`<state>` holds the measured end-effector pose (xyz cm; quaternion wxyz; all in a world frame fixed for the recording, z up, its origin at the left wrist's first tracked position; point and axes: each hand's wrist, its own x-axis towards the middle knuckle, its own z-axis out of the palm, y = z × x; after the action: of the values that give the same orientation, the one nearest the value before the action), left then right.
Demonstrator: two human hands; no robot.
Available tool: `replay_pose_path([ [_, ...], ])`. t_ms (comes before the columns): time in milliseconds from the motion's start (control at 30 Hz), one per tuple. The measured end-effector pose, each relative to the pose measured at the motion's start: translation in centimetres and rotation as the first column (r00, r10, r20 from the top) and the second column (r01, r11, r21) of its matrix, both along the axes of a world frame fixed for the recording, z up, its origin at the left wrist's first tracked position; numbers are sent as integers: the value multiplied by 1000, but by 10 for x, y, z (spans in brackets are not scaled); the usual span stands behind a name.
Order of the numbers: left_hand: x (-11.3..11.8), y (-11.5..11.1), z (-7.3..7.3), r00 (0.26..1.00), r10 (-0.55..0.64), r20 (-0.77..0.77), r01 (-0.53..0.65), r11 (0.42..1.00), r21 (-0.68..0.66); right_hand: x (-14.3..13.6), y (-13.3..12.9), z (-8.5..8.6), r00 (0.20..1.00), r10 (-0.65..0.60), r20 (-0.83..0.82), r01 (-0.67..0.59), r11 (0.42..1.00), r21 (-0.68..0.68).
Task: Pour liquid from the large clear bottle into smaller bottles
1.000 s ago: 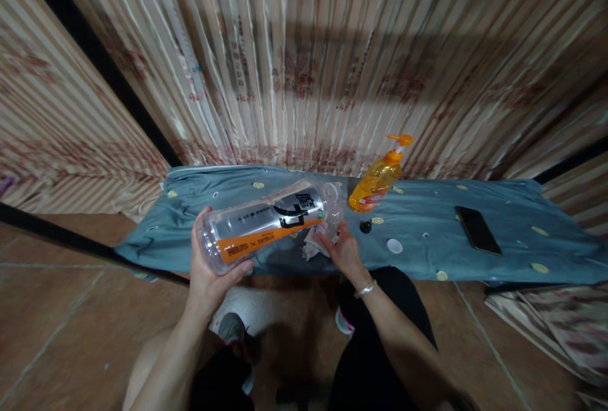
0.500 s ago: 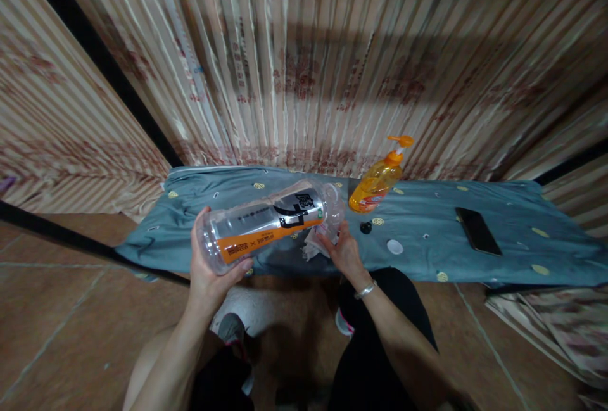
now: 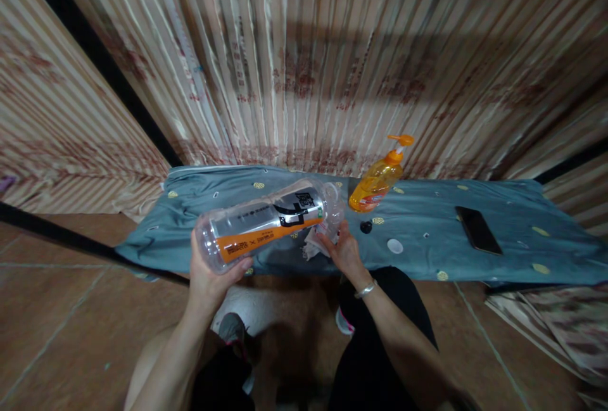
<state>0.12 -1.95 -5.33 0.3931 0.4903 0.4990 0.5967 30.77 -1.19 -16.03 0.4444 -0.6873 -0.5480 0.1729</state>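
Note:
A large clear plastic bottle with a silver and orange label lies nearly sideways above the blue-green cloth. My left hand is wrapped round its base end. At the other end, my right hand is closed on a crumpled whitish cloth or tissue. A smaller clear plastic piece is beside the bottle's narrow end, just above my right fingers; its outline is hard to make out. A silver bracelet circles my right wrist.
An orange pump bottle stands behind my right hand on the cloth-covered surface. Near it are a small black object and a white disc. A dark phone lies further right. Striped curtains hang behind, with black poles at the sides.
The base end of the large bottle has shifted very slightly left with my left hand. Both hands keep their holds.

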Motion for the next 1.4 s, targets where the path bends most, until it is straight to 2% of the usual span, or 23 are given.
replay_pose_path([
  [367,13,-1,15,996,60,64,-57,997,-46,0,1,-1,998,-15,62,15,1000,-4],
  [800,14,-1,15,996,80,46,-79,996,-36,1,2,-3,999,-11,54,12,1000,-5],
  [967,13,-1,14,998,53,36,-50,997,-56,1,2,-5,999,-3,47,3,1000,-12],
  [1400,12,0,9,996,85,12,-85,996,15,1,1,4,999,8,50,-7,1000,-9],
])
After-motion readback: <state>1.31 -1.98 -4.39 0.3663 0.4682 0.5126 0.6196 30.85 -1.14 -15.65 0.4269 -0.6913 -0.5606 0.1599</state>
